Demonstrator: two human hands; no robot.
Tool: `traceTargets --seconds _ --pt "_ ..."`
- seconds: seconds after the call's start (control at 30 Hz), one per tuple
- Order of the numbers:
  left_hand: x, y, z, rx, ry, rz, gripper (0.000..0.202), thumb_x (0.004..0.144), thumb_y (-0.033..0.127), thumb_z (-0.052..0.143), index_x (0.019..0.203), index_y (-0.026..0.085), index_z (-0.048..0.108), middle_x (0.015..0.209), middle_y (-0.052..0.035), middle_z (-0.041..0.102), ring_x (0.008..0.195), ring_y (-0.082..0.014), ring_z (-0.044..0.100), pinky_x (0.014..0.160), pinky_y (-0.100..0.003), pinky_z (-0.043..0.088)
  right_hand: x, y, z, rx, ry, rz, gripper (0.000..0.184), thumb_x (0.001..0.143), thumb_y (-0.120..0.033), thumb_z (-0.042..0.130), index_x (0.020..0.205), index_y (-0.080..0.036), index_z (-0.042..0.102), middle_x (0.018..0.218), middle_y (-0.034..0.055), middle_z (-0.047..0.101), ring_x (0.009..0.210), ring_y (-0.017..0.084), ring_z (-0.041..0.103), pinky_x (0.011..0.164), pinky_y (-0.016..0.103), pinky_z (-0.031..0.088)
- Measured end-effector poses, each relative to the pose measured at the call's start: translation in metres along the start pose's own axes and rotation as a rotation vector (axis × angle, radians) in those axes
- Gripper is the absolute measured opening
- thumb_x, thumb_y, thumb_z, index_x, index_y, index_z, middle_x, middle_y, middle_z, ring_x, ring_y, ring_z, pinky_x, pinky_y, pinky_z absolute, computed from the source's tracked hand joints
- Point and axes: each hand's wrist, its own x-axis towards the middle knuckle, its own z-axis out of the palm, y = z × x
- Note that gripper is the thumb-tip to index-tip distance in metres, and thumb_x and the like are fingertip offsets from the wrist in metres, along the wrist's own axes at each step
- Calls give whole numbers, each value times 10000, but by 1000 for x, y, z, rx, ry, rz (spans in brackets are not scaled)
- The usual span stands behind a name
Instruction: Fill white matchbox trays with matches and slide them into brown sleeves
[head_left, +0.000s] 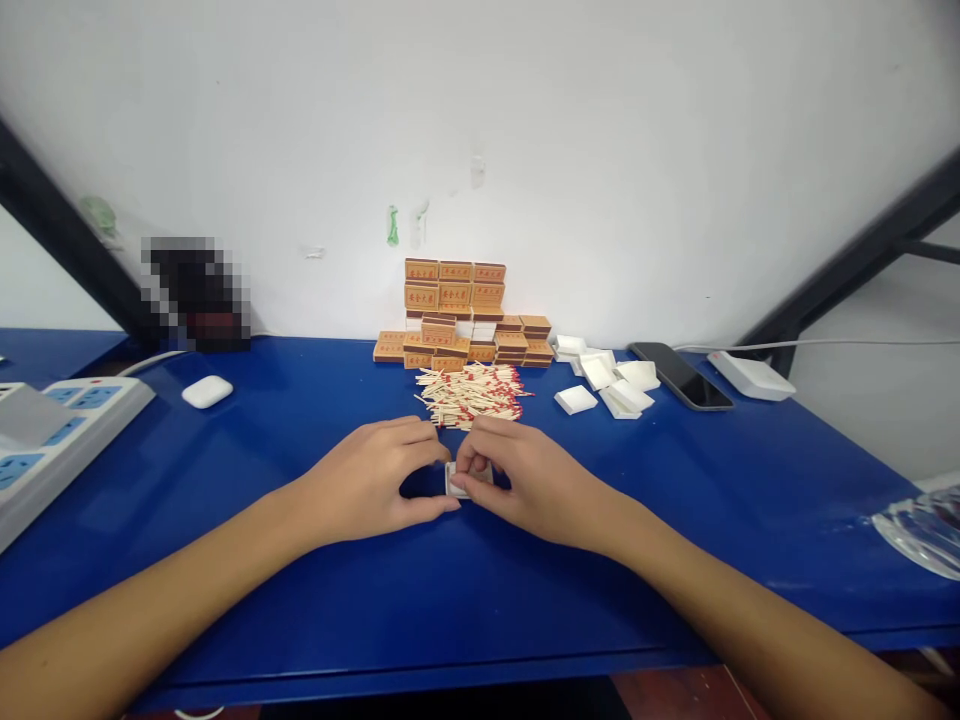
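White tray (451, 490) sits under right hand (540, 480), fingers bent, can't tell if pinching, and beside left hand (375, 480), fingers spread; knuckles nudging matches (476, 395) just beyond could scatter them.

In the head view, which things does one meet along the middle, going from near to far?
Front of the glossy blue tabletop, small white cardboard tray at the right hand, loose pale wooden matchsticks with red heads, stacked orange cardboard matchboxes, whitish wall.
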Motion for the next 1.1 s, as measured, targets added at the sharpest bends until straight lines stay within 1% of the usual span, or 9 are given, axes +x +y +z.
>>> traceTargets --seconds 0.1,0.17,0.27,0.37,0.47,0.63,0.73,0.9,1.1 --pt "0 0 0 -13 25 11 266 961 431 706 1003 169 720 940 -46 680 875 -205 645 762 -334 507 -1 0 2 -21 -53 26 75 977 -234 695 921 -190 672 911 25 646 820 158 596 726 288 443" --pt "0 0 -1 -16 20 6 252 959 418 706 1003 170 720 942 -50 684 878 -206 650 763 -329 510 -2 2 -2 -4 -52 33 89 991 -242 675 917 -193 678 892 23 650 808 156 597 718 286 439" --pt "0 -1 -2 -15 9 -7 256 954 411 710 1060 179 723 961 -51 693 893 -209 662 764 -327 516 -2 8 -15 -9 8 36 115 1008 -243 631 916 -199 686 860 25 643 787 158 590 709 289 431" --pt "-1 -2 -2 -15 7 -17 283 947 434 718 1083 187 730 981 -51 702 898 -211 669 758 -326 519 -3 20 -29 -82 88 62 143 1012 -266 606 913 -206 690 859 38 636 794 173 585 703 300 427" --pt "-1 0 -2 -26 -8 -16 294 939 449 729 1071 187 739 977 -47 706 897 -210 669 752 -326 517 -4 33 -36 -117 69 75 106 992 -274 637 932 -206 694 894 43 634 802 173 581 708 300 431" --pt "-2 2 -2 -36 -27 -17 301 941 448 726 1072 177 747 975 -53 711 904 -215 670 772 -334 517 -3 39 -26 -122 -36 68 89 970 -274 696 1033 -212 704 999 51 644 882 188 597 758 303 444" --pt "-2 1 -2 -34 -29 -18 302 937 442 732 1075 175 750 971 -49 707 896 -213 668 769 -336 513 -1 38 -19 -99 -52 76 42 988 -229 669 995 -202 701 978 42 627 842 169 597 750 293 444" --pt "-2 -1 -2 -29 -33 -20 282 935 440 734 1053 185 751 973 -44 707 883 -207 666 752 -330 503 2 39 -18 -59 -92 91 96 1011 -221 648 921 -189 659 915 24 604 792 155 560 715 284 418" --pt "0 -1 -2 -15 -37 -19 292 940 447 726 1059 181 748 962 -50 705 881 -212 668 749 -330 501 -1 40 -20 -81 -100 93 129 1028 -258 627 916 -196 638 950 39 608 871 183 563 749 301 422"
